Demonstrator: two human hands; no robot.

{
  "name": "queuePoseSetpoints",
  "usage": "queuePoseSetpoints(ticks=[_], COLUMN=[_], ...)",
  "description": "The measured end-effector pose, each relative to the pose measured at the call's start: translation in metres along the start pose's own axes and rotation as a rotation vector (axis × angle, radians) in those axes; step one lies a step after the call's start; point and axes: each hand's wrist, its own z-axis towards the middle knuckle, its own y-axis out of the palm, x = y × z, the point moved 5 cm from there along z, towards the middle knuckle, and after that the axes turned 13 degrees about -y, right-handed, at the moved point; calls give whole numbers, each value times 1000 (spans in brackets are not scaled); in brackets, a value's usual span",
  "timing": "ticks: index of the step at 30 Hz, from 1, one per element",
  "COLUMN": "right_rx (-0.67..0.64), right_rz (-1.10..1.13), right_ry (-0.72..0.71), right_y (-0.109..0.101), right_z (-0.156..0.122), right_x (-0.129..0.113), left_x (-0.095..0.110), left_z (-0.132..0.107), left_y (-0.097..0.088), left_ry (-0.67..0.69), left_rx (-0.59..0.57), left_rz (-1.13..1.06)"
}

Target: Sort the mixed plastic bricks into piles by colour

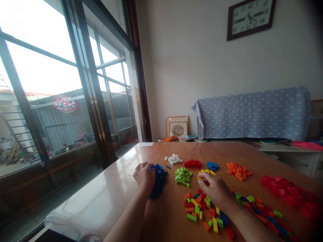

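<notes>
My left hand point(144, 177) rests against the left side of a heap of dark blue toy bricks point(159, 181), its fingers bent but apart. Its fingertips are partly hidden, and I see nothing held in it. Over the front of a group of yellow bricks point(207, 172) is my right hand point(213, 188), fingers curled in and thumb close to them. Whether a brick is between those fingertips cannot be made out. Just below lies a loose mix of coloured bricks point(196, 203). Lime green bricks point(183, 176) form a heap between the two hands.
Farther back lie white bricks point(174, 159), red bricks point(192, 163), blue bricks point(212, 166) and orange bricks point(239, 170). At right are a red translucent heap point(290, 195) and more mixed bricks point(264, 215), partly behind my right forearm. The brown table point(161, 218) meets a window side at left.
</notes>
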Motion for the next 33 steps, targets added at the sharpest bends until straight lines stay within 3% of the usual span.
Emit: queuePoseSetpoints(ticks=[5, 11, 17, 23, 28, 33], right_rx=[5, 57, 114, 175, 245, 331], right_rz=[3, -14, -42, -74, -96, 14], right_ry=[8, -20, -51, -4, 40, 178], right_y=[0, -10, -18, -29, -42, -47], right_z=[-1, 0, 1, 0, -2, -7], right_x=[0, -7, -12, -17, -18, -8], left_x=[-4, -2, 9, 54, 78, 85], left_z=[-5, -10, -23, -85, -140, -156], left_y=[6, -5, -13, -18, -1, 12], left_ry=[-5, -4, 8, 177, 276, 366], left_rx=[-7, 61, 23, -109, -304, -404], left_rz=[-22, -85, -136, -274, -348, -312])
